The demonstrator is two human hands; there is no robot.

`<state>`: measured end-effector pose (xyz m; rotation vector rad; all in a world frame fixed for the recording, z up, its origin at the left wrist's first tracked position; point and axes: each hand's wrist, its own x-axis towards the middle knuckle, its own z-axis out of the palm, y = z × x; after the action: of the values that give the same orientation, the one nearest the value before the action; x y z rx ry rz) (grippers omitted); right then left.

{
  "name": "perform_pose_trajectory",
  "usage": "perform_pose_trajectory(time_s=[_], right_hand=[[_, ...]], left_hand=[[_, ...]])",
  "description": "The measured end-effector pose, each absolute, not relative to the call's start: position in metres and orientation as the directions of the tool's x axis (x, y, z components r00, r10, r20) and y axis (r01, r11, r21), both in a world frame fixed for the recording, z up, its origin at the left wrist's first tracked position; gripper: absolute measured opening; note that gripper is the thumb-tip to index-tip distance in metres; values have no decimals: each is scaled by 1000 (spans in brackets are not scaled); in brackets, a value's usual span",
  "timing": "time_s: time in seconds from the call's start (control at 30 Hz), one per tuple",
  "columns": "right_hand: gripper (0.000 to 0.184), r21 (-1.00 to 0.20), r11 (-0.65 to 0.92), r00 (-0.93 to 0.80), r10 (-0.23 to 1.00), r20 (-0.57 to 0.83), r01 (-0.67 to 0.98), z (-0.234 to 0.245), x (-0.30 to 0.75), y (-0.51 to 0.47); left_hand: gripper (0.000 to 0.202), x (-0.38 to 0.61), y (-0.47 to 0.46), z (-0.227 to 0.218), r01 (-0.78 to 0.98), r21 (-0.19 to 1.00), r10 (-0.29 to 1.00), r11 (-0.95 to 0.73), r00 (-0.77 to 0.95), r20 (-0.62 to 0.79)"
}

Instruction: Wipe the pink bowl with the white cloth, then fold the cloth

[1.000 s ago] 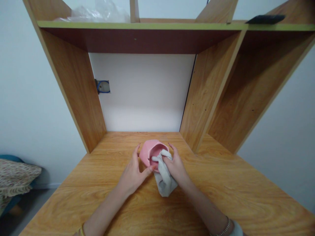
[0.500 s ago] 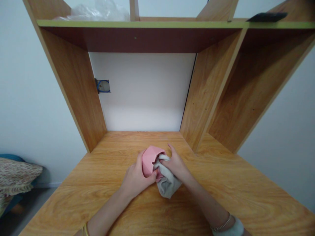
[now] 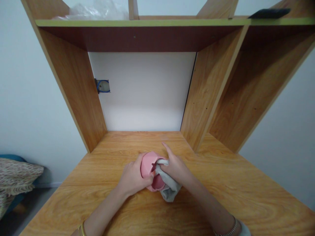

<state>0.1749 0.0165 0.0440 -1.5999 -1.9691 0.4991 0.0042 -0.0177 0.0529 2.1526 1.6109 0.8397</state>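
A small pink cup (image 3: 148, 165) is tipped toward me just above the wooden desk (image 3: 103, 183), its opening facing my body. My left hand (image 3: 133, 178) is wrapped round its left side, fingers closed on the wall and rim. My right hand (image 3: 175, 167) grips a grey cloth (image 3: 169, 190) bunched against the cup's rim and mouth; its index finger sticks out toward the back. The lower end of the cloth hangs down onto the desk. The inside of the cup is mostly hidden by cloth and fingers.
A wooden hutch rises behind the desk, with an upright panel (image 3: 206, 98) at the right and another (image 3: 81, 105) at the left. A shelf (image 3: 137, 23) overhead carries clear plastic (image 3: 98, 11) and a dark flat object (image 3: 269, 13). A patterned fabric (image 3: 17, 180) lies lower left.
The cup has been drawn nearer to me and tipped further over. My left hand went from resting open beside it to gripping it. My right hand pushed the cloth along the rim.
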Motion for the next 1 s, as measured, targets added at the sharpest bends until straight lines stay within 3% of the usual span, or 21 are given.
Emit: perform_pose_trajectory(time_s=[0.23, 0.43, 0.6, 0.73, 0.83, 1.0], right_hand=[[73, -740, 280, -196, 960, 201, 612, 35, 172, 19], [70, -879, 193, -61, 981, 185, 437, 29, 170, 25], [66, -925, 169, 129, 966, 224, 340, 22, 170, 33], [67, -966, 123, 148, 976, 158, 226, 18, 167, 34], [65, -980, 106, 128, 983, 128, 166, 18, 163, 32], [70, -988, 51, 100, 993, 66, 149, 23, 162, 30]], left_hand=[[55, -1, -12, 47, 758, 569, 942, -320, 190, 277], [61, -2, -6, 39, 687, 665, 947, -293, 112, 301], [78, 4, -6, 30, 581, 757, 949, -297, 94, 300], [87, 13, -8, 26, 435, 852, 956, -292, 112, 270], [84, 14, -9, 25, 362, 884, 955, -296, 100, 279], [75, 12, -6, 24, 383, 870, 948, -311, 65, 310]])
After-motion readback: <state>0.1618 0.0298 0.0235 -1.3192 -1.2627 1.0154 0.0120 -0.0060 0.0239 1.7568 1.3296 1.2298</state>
